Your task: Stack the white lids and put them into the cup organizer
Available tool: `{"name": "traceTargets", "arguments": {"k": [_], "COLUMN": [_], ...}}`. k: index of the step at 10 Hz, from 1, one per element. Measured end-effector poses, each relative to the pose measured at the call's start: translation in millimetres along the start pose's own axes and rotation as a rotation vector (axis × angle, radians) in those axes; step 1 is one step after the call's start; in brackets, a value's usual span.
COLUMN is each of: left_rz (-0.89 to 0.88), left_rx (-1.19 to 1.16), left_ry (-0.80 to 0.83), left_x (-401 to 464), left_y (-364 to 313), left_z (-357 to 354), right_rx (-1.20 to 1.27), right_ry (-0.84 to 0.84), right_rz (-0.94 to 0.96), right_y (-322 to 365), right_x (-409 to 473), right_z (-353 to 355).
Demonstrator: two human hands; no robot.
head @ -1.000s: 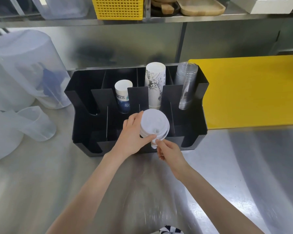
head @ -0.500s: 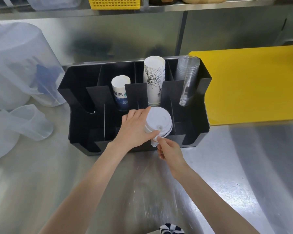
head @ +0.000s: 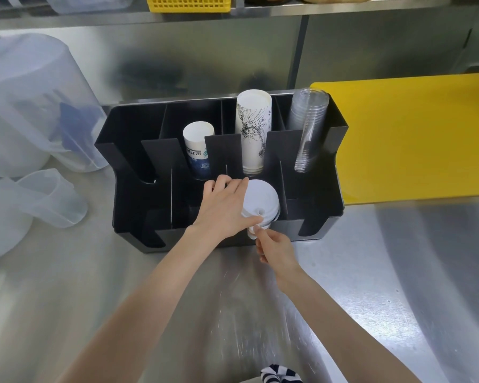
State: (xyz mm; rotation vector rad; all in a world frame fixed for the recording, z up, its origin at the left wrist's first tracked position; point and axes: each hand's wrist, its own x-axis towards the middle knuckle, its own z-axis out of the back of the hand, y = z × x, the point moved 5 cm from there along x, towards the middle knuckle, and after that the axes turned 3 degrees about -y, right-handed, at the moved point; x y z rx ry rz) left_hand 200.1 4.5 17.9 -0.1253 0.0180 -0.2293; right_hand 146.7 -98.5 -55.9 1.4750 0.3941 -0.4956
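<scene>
Head view: since the earlier frame the stack of white plastic lids sits lower, at the mouth of a front compartment of the black plastic cup organizer, just in front of the printed paper cups. The left hand wraps its side, thumb over the top, apparently to keep it aligned. The right hand pinches the near lower edge, likely steering it in.

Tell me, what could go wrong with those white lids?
The stack of white lids is tilted, held between the left hand and the right hand; a loose grip could let lids slide off.

The front slot of the black cup organizer looks snug, so the stack might catch on a divider.

A bump could tip the tall paper cup stack just behind.
</scene>
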Motion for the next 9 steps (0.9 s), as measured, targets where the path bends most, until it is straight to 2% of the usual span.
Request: {"name": "traceTargets", "arguments": {"k": [1, 3, 7, 8, 9], "left_rz": [-0.047, -0.050, -0.053, -0.041, 0.005], "left_rx": [0.117, 0.176, 0.038, -0.004, -0.054], "left_ry": [0.044, 0.063, 0.054, 0.013, -0.001], "left_x": [2.0, 2.1, -18.1, -26.0, -38.8], "left_y": [-3.6, -4.4, -5.7, -7.6, -5.7], "left_z": [-6.0, -10.3, -12.6, -8.0, -1.1], "right_rx": [-0.034, -0.103, -0.150, -0.205, -0.379], "right_ry": [-0.021, -0.035, 0.073, 0.077, 0.062], "right_rz": [-0.021, -0.017, 0.009, 0.008, 0.077], "right_y": [-6.0, -11.5, -4.5, -4.3, 5.6], "right_x": [4.0, 9.1, -1.8, -4.9, -17.0], "right_z": [1.6, 2.9, 13.1, 17.4, 22.5]}}
